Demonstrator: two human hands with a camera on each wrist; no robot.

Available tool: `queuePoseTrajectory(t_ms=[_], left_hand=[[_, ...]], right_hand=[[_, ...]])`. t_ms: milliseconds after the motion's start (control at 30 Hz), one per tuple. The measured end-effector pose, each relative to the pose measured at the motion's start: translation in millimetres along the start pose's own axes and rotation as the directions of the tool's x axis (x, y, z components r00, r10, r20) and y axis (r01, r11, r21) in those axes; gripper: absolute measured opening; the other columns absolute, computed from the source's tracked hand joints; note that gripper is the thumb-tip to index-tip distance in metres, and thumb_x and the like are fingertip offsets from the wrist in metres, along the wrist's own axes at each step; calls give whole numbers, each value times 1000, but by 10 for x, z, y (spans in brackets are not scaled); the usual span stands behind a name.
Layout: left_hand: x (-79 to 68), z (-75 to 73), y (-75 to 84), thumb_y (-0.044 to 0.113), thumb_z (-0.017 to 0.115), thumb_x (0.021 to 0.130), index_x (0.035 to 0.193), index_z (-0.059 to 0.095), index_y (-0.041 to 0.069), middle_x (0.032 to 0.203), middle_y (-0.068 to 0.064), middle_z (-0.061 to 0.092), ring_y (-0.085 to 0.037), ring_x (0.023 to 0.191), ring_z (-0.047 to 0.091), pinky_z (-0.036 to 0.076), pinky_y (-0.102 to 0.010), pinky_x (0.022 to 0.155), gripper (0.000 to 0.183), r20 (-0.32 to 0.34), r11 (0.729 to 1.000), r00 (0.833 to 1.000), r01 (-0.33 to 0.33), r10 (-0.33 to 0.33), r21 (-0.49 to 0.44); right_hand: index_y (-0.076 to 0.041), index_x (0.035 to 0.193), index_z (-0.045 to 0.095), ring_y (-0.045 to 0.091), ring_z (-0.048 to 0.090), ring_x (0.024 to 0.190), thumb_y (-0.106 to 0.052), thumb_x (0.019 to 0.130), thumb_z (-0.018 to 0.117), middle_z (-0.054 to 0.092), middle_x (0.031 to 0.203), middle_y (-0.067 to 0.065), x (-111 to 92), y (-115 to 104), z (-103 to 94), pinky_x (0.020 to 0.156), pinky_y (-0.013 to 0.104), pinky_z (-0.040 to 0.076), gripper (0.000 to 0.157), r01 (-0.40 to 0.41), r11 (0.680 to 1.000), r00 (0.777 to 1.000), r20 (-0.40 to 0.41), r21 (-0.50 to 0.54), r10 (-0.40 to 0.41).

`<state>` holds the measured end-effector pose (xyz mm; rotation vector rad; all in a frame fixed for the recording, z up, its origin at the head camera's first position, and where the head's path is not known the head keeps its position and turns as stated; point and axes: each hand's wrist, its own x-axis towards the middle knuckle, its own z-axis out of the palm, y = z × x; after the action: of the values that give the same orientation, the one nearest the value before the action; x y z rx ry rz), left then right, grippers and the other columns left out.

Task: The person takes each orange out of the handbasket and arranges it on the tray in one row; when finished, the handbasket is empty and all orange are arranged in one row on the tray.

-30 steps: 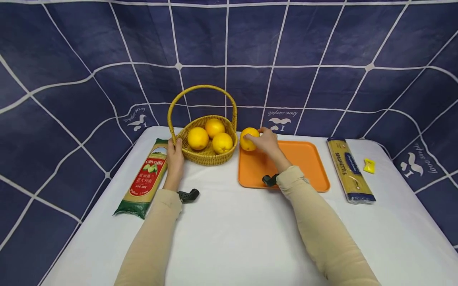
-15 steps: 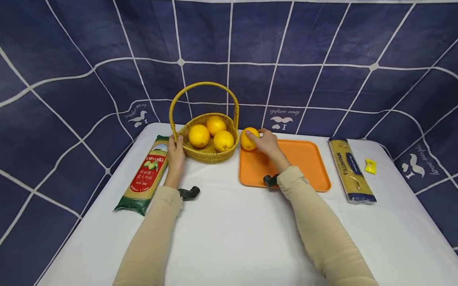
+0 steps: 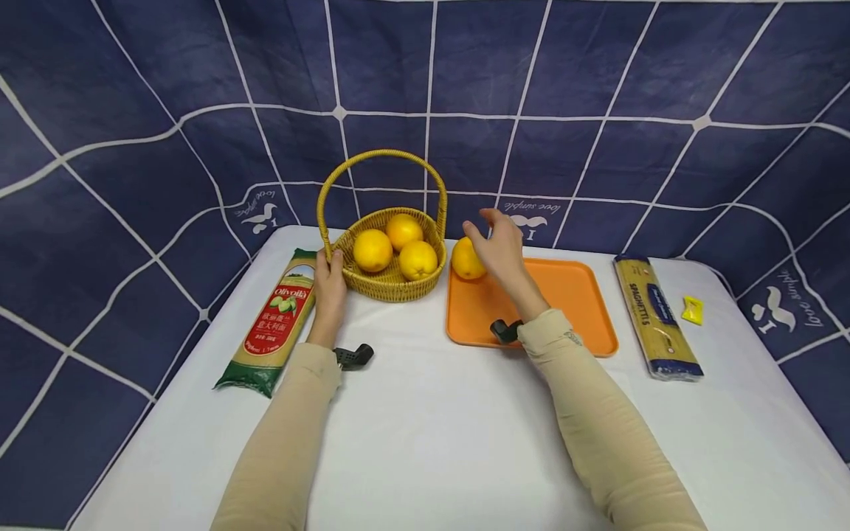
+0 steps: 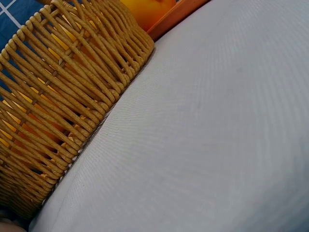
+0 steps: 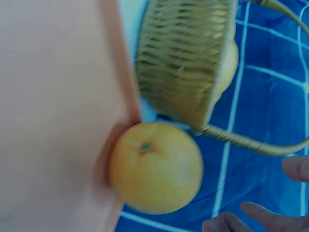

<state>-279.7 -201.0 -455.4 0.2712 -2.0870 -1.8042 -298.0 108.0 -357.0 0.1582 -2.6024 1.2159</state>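
A yellow wicker basket [image 3: 395, 290] with a tall arched handle holds three oranges [image 3: 373, 251] at the back of the table. My left hand [image 3: 328, 291] grips the basket's left side at the foot of the handle. In the left wrist view, the woven wall [image 4: 72, 82] fills the upper left and the hand hardly shows. One more orange [image 5: 157, 166] rests in the back left corner of the orange tray [image 3: 551, 295]. My right hand [image 3: 502, 251] is raised just over and to the right of it, thumb and fingers spread apart, holding nothing.
A red and green pasta packet [image 3: 279, 321] lies left of the basket. Right of the tray are a spaghetti packet [image 3: 657, 317] and a small yellow sachet [image 3: 693, 310]. A blue checked cloth [image 3: 578, 81] hangs behind the white table [image 3: 425, 442].
My right hand has let go of the orange in the tray's corner and lifted up off it, fingers spreading. The left hand stays on the basket. The head view has shifted slightly.
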Motion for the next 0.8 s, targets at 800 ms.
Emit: queuePoseTrajectory(t_ms=[800], left_hand=[[2, 12, -19, 44, 41, 113, 153, 44, 9, 154, -19, 49, -28, 139, 44, 29, -46, 124, 53, -1, 1000, 1000, 3, -3, 12]], right_hand=[[1, 147, 56, 30, 57, 105, -27, 96, 79, 66, 122, 21, -25, -499, 399, 91, 40, 49, 62, 62, 997, 942, 332, -43, -44]])
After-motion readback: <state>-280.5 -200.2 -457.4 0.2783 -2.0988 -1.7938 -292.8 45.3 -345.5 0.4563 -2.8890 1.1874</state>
